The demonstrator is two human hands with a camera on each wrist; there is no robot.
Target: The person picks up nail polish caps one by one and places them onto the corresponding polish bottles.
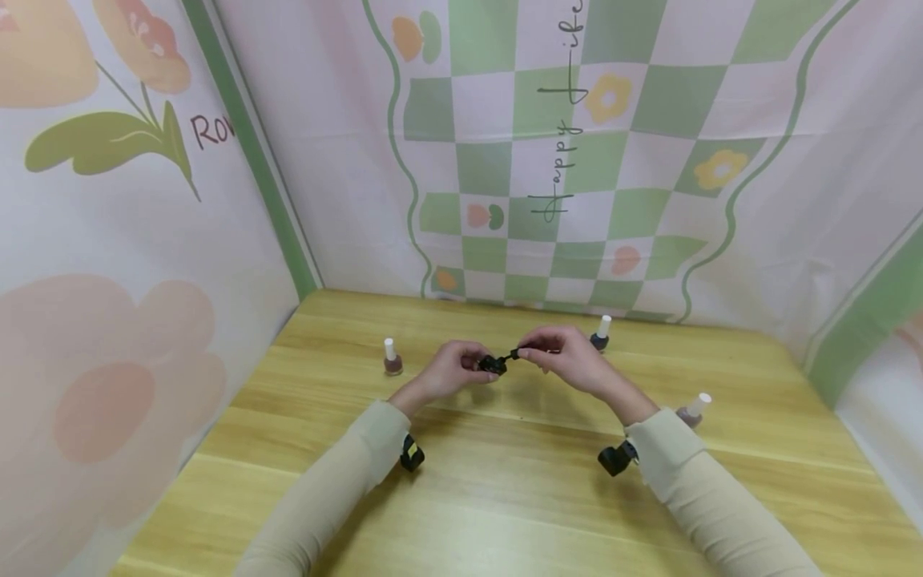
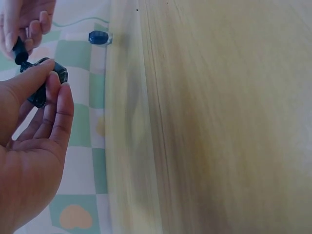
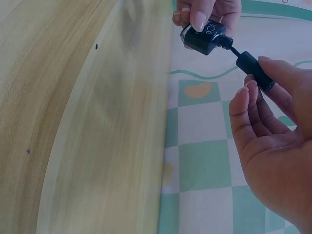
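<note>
My left hand (image 1: 449,370) pinches a small black nail polish bottle (image 3: 204,37) between thumb and fingers, tilted above the wooden table. With thumb and fingertips, my right hand (image 1: 573,361) grips the black cap (image 3: 254,71) just to the right of it. The cap is off the threaded neck, and a thin dark brush stem (image 3: 235,50) runs between the two. How far the brush tip reaches inside is hidden. In the left wrist view, the left thumb and fingers cover part of the bottle.
Around the hands stand several white-capped nail polish bottles: a mauve-brown one (image 1: 392,364) at left, a dark blue one (image 1: 599,340) behind the right hand, and a pale mauve one (image 1: 690,414) beside the right sleeve. A patterned curtain (image 1: 476,168) hangs behind the table (image 1: 505,497).
</note>
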